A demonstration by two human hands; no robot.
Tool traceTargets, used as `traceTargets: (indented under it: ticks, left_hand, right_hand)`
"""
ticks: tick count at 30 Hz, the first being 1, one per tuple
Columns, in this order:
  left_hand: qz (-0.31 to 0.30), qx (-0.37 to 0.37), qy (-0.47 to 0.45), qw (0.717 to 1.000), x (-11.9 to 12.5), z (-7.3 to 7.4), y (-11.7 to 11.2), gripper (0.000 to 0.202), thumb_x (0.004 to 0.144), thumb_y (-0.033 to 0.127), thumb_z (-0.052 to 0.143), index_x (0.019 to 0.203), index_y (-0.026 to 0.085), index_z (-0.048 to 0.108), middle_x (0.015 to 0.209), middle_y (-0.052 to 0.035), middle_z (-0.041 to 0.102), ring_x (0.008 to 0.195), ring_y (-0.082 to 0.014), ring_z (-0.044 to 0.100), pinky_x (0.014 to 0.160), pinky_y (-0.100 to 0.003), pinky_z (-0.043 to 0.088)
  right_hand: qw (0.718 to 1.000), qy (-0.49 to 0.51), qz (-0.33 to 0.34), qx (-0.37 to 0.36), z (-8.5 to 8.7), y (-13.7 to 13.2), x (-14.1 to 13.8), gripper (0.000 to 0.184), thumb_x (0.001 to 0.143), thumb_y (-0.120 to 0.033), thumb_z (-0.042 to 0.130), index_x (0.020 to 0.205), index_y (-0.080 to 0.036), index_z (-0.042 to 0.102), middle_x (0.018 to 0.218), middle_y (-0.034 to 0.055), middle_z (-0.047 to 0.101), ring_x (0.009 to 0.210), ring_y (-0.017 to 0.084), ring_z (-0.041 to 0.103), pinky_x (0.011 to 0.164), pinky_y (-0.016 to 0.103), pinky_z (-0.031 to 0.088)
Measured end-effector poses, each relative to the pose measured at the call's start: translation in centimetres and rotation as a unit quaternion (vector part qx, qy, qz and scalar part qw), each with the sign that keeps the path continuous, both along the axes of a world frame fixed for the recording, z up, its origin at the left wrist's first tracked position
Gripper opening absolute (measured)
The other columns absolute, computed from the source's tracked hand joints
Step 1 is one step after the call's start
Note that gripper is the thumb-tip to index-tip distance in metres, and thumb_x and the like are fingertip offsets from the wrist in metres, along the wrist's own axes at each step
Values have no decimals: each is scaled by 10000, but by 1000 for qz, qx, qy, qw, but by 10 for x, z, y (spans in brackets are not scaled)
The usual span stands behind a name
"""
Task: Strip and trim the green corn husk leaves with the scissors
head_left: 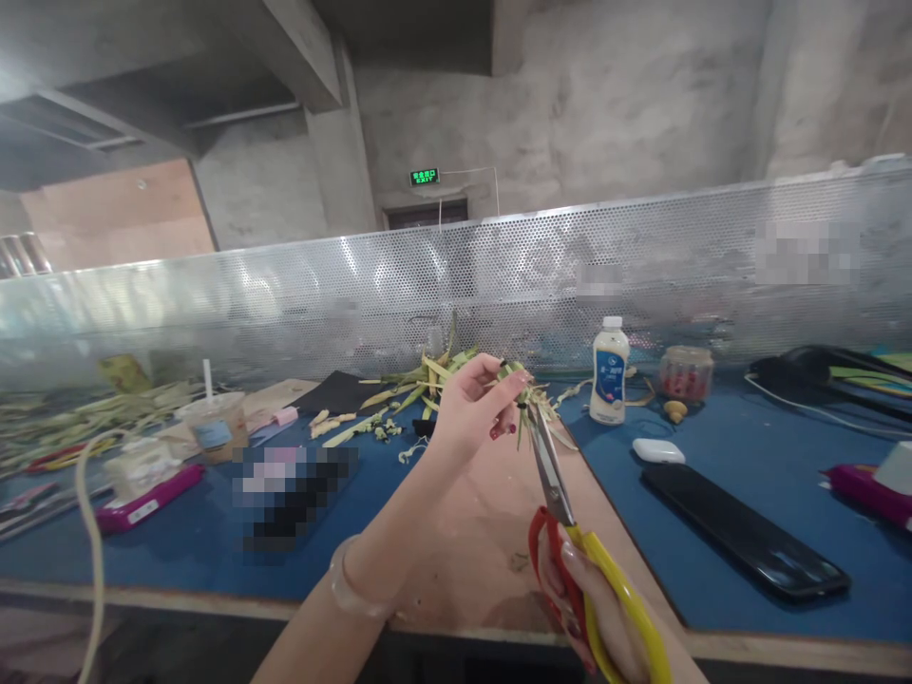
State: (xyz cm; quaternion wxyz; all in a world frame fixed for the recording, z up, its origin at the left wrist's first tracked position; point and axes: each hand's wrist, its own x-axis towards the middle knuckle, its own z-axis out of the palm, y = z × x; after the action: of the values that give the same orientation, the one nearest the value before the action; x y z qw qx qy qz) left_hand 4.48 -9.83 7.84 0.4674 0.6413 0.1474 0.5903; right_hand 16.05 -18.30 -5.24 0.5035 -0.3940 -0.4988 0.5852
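Left hand (476, 404): pinching a green leaf-strip piece (522, 429) above the wooden board (477, 541). Right hand (597, 584): gripping scissors (553, 480) by 2 handle loops, below and right of the left grip; blade tips near the held piece. Bottle (609, 375): farther right of the left grip.

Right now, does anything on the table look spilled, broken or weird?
Nothing looks spilled or broken: the capped bottle and the drink cup stand upright. Only the leaf scraps look messy, scattered across the blue tabletop, left of the left hand. They may just be trimmings, since the right hand holds scissors.
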Motion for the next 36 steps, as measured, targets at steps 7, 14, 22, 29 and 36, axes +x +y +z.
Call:
traceTargets:
  ticks: [7, 14, 22, 29, 36]
  left_hand:
    - [1, -40, -36, 999, -1, 3, 3, 309, 701, 365, 684, 675, 198, 426, 521, 80, 467, 330, -17, 374, 313, -161, 246]
    - [-9, -51, -40, 998, -2, 3, 5, 301, 716, 386, 665, 681, 179, 449, 579, 40, 565, 343, -7, 380, 316, -139, 222]
    - [-8, -57, -47, 997, -1, 3, 6, 318, 709, 396, 668, 690, 185, 430, 569, 52, 554, 325, -5, 367, 297, -134, 204]
    - [-6, -46, -41, 998, 0, 3, 5, 323, 700, 404, 672, 717, 196, 426, 574, 56, 570, 310, -8, 363, 290, -141, 221]
    - [-7, -31, -40, 999, 2, 0, 5, 310, 687, 371, 696, 731, 211, 434, 526, 86, 482, 305, -21, 390, 288, -160, 233]
  right_hand:
    - [999, 27, 27, 21, 5, 1, 1, 551, 659, -748, 473, 579, -211, 378, 436, -81, 341, 325, 39, 269, 263, 154, 221]
    - [998, 38, 27, 28, 2, 2, 1, 528, 710, -720, 445, 591, -210, 381, 444, -81, 340, 324, 36, 246, 259, 149, 213]
    - [998, 48, 44, 23, -1, 4, 1, 526, 694, -716, 474, 594, -209, 375, 473, -79, 344, 334, 33, 263, 255, 139, 223]
    - [998, 38, 37, 28, 2, 3, 1, 548, 679, -748, 449, 592, -214, 366, 453, -85, 332, 324, 31, 250, 252, 138, 213]
    - [998, 49, 42, 24, 4, 2, 1, 543, 664, -730, 491, 571, -206, 384, 428, -83, 344, 305, 30, 260, 249, 141, 226]
